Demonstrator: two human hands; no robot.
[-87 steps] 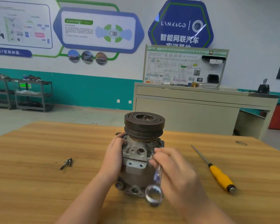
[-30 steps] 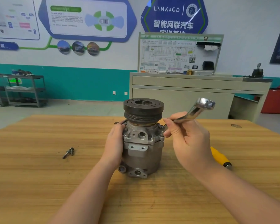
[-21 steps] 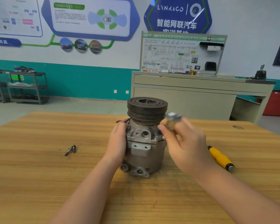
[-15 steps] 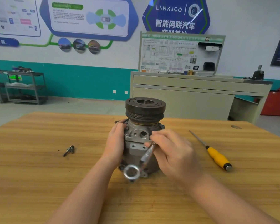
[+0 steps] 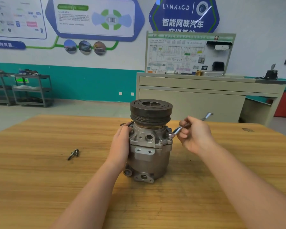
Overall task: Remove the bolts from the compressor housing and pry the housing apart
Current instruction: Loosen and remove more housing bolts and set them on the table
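Loose bolts: two small steel bolts [image 5: 73,154] lie on the wooden worktop [image 5: 40,179], at 9 o'clock from the compressor.
Left hand [image 5: 120,146]: fingers curled round the compressor's left side, gripping it.
Compressor: grey cast-metal compressor housing [image 5: 149,156] with dark pulley on top, upright at worktop centre.
Right hand [image 5: 194,134]: at 3 o'clock, grasping a silver wrench [image 5: 178,129] seated on a housing bolt [image 5: 170,135].

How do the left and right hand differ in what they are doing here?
The left hand grips the compressor at its side; the right hand pinches a wrench. The left hand is low against the housing; the right is off to the side, clear of it, and only the wrench end meets a bolt. Both are bare and working at flange level.
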